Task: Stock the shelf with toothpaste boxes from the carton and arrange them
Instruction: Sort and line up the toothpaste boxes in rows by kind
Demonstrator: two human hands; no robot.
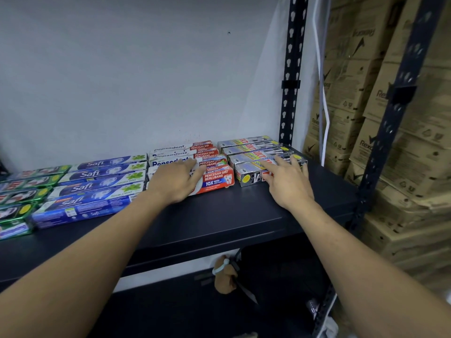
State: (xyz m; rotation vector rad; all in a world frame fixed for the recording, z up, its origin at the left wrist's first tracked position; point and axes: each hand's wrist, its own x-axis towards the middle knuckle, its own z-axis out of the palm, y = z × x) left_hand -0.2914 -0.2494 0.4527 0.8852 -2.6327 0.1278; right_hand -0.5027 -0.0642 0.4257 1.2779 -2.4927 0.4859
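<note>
Shop stockroom: metal racking (291, 69), stacked cartons (415, 152), toothpaste boxes (97, 186).

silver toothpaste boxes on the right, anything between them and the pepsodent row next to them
Nothing visible. Only a strip of bare shelf separates the silver boxes from the Pepsodent boxes. The right hand rests on the silver ones, the left hand on the Pepsodent ones.
</note>
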